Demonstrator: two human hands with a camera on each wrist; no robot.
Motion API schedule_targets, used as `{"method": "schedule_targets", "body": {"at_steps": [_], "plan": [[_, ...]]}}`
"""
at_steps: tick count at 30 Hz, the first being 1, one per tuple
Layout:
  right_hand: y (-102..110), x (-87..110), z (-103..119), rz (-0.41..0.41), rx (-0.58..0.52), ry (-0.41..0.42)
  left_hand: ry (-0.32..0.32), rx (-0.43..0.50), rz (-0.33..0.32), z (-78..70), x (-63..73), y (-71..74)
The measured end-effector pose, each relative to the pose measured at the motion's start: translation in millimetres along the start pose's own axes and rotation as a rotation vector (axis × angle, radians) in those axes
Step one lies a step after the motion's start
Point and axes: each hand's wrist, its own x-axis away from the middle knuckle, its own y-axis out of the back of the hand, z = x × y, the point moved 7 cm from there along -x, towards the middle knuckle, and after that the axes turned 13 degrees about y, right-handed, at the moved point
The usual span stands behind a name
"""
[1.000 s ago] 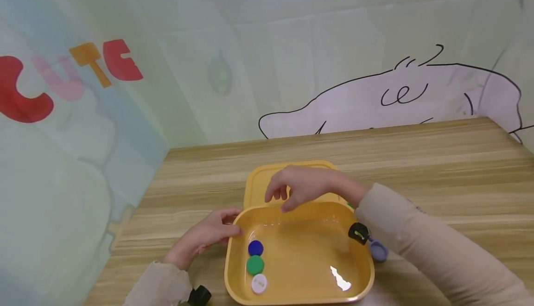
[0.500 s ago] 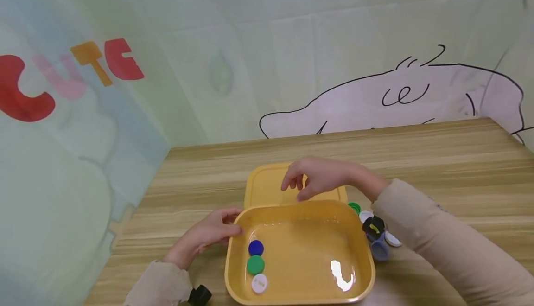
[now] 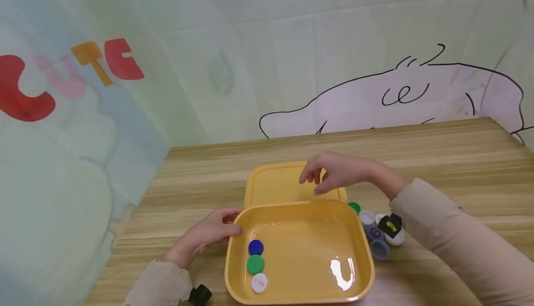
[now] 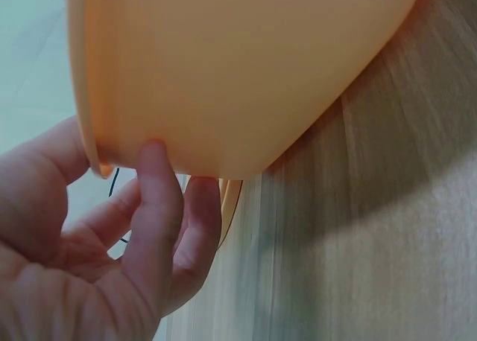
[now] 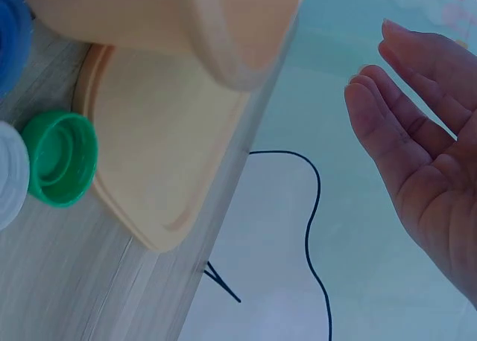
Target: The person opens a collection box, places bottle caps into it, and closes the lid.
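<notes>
My left hand [image 3: 210, 232] grips the left rim of a deep yellow plastic box [image 3: 304, 297]. In the left wrist view its thumb is at the rim and its fingertips touch the outer wall. Inside the box, a blue bottle cap [image 3: 256, 247], a green bottle cap [image 3: 255, 264] and a white bottle cap [image 3: 259, 283] lie in a line along the left side. Above the box's far edge hovers my right hand [image 3: 344, 171], fingers loosely bent, nothing held. Beneath it, a flat yellow lid [image 3: 271, 185] lies behind the box.
Right of the box several more caps lie together, including a green cap [image 3: 354, 207], a white cap [image 3: 367, 218] and a greyish-blue cap [image 3: 380, 250]. Black wrist cameras sit on both sleeves. The wooden table [image 3: 208, 167] meets a printed cloth backdrop [image 3: 233, 65].
My right hand has moved right and slightly up, away from the box's middle, uncovering the caps at the right. The left hand and the three caps in the box stay put.
</notes>
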Motion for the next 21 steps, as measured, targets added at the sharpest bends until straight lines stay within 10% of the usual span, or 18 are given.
{"method": "schedule_targets", "body": {"at_steps": [21], "plan": [[3, 41.0, -28, -0.075, -0.055, -0.081, -0.019, -0.011, 0.006, -1.6, 1.6, 0.8]]}}
